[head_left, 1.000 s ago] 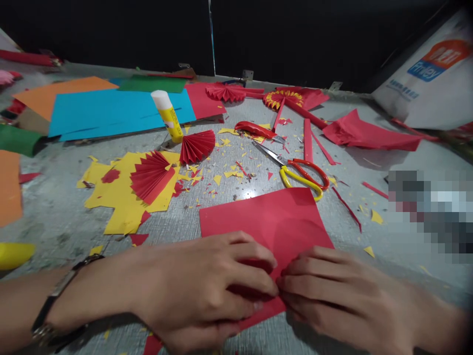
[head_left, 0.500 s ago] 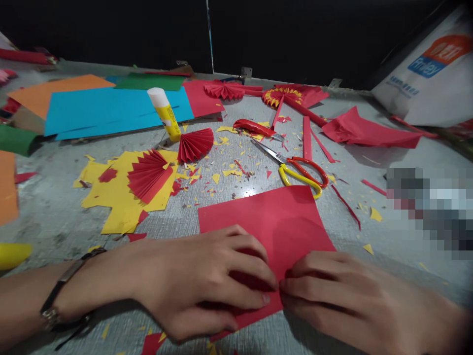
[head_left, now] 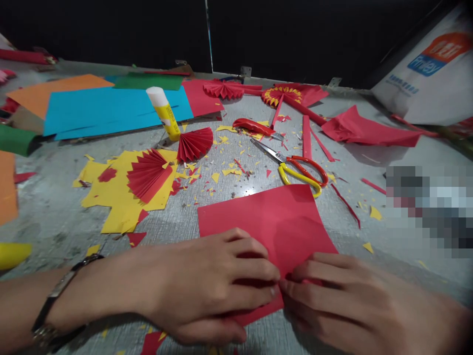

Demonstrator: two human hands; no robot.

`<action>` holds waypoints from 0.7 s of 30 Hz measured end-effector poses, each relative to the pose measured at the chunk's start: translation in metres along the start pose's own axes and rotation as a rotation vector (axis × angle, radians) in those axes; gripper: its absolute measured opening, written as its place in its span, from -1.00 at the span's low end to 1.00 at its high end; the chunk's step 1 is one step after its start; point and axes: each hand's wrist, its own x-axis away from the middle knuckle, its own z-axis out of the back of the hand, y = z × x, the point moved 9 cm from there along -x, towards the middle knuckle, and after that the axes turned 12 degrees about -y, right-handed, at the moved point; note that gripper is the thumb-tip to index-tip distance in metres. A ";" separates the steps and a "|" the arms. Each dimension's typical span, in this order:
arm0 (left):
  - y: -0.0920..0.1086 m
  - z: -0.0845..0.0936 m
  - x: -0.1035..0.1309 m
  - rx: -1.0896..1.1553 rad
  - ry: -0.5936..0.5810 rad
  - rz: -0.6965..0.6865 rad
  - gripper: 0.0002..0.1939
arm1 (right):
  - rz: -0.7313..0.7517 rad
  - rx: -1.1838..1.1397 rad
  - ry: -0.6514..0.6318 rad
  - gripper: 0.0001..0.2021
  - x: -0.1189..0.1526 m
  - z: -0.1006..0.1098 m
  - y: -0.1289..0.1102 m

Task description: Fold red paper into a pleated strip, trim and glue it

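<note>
A sheet of red paper (head_left: 258,222) lies on the grey table in front of me. My left hand (head_left: 218,286), a dark bracelet on its wrist, rests over the near left part of the sheet. Its fingers are curled onto the paper, with the thumb at the near edge. From the right, my right hand (head_left: 343,301) grips the near right edge with bent fingers pressed together; its thumb is hidden. The fingertips of both hands almost meet. Just beyond the sheet lie scissors (head_left: 286,165) with one red and one yellow handle.
Behind are a glue stick (head_left: 164,113), pleated red paper fans (head_left: 151,175), yellow paper (head_left: 120,214) and a red-handled cutter (head_left: 254,127). Blue paper (head_left: 118,113) lies back left, crumpled red paper (head_left: 369,129) back right. A white bag (head_left: 424,84) stands far right. Scraps litter the table.
My left hand has slid slightly right and down along the paper's near edge. My right hand has shifted a little, still at the right edge. Everything else stays put.
</note>
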 end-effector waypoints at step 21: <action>0.001 0.007 -0.003 0.018 -0.077 0.092 -0.65 | -0.480 0.449 0.187 -0.47 0.062 -0.042 -0.026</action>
